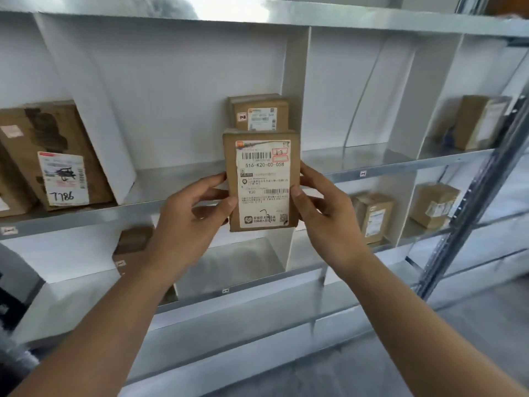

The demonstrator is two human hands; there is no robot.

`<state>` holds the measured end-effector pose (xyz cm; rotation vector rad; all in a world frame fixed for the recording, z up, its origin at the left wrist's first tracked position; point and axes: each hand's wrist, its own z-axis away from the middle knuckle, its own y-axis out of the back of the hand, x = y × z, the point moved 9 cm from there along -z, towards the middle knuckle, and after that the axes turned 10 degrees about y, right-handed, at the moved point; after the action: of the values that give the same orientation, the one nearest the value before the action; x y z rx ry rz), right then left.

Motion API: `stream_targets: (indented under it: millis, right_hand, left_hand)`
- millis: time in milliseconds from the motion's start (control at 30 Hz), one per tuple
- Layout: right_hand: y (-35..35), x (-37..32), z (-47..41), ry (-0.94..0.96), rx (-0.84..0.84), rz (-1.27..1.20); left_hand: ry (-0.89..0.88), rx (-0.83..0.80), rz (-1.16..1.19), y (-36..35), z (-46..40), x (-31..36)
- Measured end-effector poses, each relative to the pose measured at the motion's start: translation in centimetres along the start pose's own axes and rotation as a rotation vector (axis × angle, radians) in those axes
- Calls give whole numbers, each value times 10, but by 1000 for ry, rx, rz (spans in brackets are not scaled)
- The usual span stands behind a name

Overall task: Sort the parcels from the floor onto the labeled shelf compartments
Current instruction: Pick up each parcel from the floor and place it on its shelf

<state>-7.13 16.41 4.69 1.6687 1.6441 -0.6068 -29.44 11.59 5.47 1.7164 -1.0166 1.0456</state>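
At the far left of the shelf (200, 209), a big parcel (54, 156) marked 7786 leans in the upper row's left compartment. Below it and to the right, a small box (133, 242) sits in the lower row, partly hidden by the left forearm.

The left hand (189, 222) holds the held parcel (262, 181) by its left edge, thumb on the front near the label, fingers curled behind. The right hand (323, 207) takes the right edge the same way, thumb on the front. Each grip is narrow, closed on the parcel. The parcel is upright in the air, in front of the middle compartment of the upper row, label facing the camera, reading 516-K20-00-058.

Just behind it, a second parcel (259, 113) stands against the divider (294, 81) in that compartment.

Further right, two boxes (373, 217) (433, 204) stand in lower compartments and one blurred box (478, 121) above.

Parcels in view: seven, one held.
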Motion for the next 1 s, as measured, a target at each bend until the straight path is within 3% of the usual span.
stream_targets:
  millis: [467, 633, 833, 1000]
  right_hand:
    - [177, 147, -82, -38, 232, 212]
    - [238, 183, -103, -68, 285, 157]
    - [317, 233, -138, -58, 270, 112]
    - [375, 282, -171, -54, 147, 2]
  left_hand:
    - [-64, -293, 150, -235, -171, -22]
    - [-94, -345, 127, -311, -210, -9]
    - [-72, -309, 155, -402, -246, 0]
    - [-11, -201, 128, -471, -259, -3]
